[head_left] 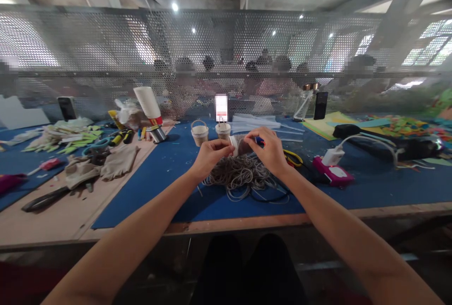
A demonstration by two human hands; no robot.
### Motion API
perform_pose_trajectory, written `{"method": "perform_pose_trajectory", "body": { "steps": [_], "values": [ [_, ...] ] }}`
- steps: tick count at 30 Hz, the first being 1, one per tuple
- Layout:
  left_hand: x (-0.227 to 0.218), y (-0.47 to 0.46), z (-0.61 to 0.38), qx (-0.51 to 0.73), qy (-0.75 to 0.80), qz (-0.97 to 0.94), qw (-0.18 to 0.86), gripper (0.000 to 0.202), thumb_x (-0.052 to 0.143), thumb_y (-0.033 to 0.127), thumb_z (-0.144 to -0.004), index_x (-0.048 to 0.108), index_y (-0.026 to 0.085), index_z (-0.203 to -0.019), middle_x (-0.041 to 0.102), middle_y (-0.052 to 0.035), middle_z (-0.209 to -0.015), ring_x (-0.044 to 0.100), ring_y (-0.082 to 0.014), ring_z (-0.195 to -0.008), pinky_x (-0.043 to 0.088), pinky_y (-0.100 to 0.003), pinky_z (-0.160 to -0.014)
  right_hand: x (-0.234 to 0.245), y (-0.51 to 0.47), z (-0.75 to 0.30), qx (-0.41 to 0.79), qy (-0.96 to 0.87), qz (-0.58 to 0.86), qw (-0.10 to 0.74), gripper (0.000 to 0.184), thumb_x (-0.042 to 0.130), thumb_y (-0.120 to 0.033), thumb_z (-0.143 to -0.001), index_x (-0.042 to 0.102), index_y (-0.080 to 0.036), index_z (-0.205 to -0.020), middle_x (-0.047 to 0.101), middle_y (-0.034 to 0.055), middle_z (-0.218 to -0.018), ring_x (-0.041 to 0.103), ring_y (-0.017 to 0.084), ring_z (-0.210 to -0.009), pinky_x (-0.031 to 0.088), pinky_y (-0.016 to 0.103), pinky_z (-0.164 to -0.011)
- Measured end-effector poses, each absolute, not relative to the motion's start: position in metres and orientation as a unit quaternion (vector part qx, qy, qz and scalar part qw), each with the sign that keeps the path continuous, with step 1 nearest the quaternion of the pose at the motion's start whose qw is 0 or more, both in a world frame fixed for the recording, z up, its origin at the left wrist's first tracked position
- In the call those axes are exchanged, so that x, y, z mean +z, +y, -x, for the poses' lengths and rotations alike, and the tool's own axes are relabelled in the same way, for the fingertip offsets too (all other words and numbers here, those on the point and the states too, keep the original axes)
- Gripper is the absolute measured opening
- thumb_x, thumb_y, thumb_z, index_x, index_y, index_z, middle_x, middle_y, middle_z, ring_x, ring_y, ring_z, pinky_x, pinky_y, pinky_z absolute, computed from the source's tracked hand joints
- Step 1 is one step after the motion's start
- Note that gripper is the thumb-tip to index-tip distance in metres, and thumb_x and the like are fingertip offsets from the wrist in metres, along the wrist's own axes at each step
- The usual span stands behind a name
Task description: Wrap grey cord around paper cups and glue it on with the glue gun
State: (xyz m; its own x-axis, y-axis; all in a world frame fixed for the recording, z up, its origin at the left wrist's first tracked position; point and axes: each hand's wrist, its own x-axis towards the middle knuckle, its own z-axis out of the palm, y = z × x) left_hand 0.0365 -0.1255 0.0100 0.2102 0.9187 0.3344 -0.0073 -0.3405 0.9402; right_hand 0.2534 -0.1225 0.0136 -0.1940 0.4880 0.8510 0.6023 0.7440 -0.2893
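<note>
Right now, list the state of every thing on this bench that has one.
left hand: pinched shut on the small brown piece
right hand: pinched shut on the same piece
grey cord: loose tangled heap
small buckets: both upright
black phone: propped upright, screen dark
white plug: sitting on the pink block

Craft workshop with a shared bench. A blue work mat (169,173) lies on a long wooden table (52,220), grey cord (243,175) heaped on it. Left of the mat: hand tools (118,138), cut scraps (67,138). Right of it: coloured foam offcuts (399,126). Behind it: perforated metal screen (106,51) (other workers (278,67) seated beyond).
</note>
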Motion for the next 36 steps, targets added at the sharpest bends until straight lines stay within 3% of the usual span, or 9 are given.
{"method": "perform_pose_trajectory", "body": {
  "steps": [36],
  "values": [
    [0.011,-0.139,-0.048,0.5,0.374,-0.693,0.361,0.019,0.081,0.035,-0.077,0.074,0.017,-0.077,0.072,-0.0042,-0.073,0.06,-0.0156,-0.068,0.048,-0.029,-0.067,0.021,-0.128,-0.247,-0.115,-0.768,0.325,0.539,0.012,0.06,-0.037,-0.105,0.065,-0.029,-0.097,0.074,0.0008,-0.095,0.066,0.023,-0.096,0.043,0.043,-0.1]
  ]
}}
